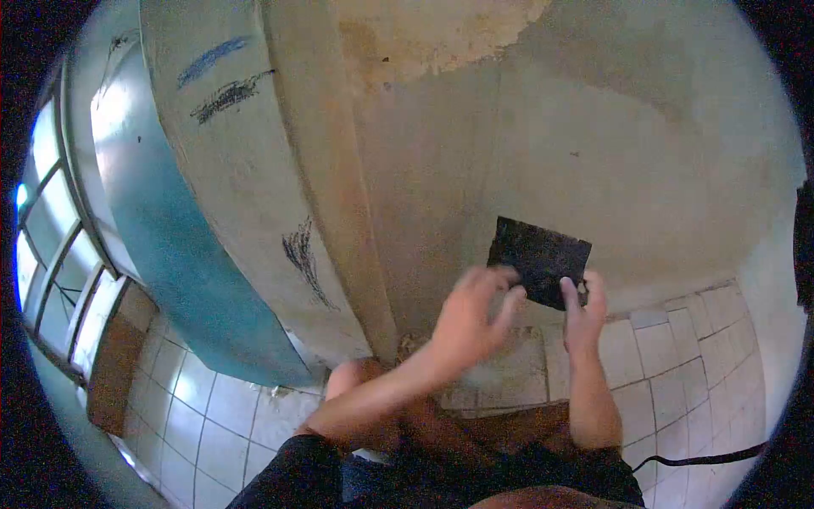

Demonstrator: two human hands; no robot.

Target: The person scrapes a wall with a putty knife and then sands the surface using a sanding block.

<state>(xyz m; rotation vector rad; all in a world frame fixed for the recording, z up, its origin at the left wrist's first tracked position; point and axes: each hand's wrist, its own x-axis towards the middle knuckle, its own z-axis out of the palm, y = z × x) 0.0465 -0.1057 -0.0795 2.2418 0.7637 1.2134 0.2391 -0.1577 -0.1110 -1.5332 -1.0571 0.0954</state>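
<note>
A black, nearly square sheet with rough edges, which looks like sandpaper, is held up before the wall. My right hand grips its lower right corner, thumb across the near face and fingers behind the right edge. At the lower left corner is my left hand, its fingers smeared by motion and overlapping the sheet. The left thumb stands apart from those fingers.
A patchy plastered wall fills the view ahead. On the left stands a pale pillar with black and blue scribbles, beside a teal panel and a barred window. White tiles lie below; a black cable runs right.
</note>
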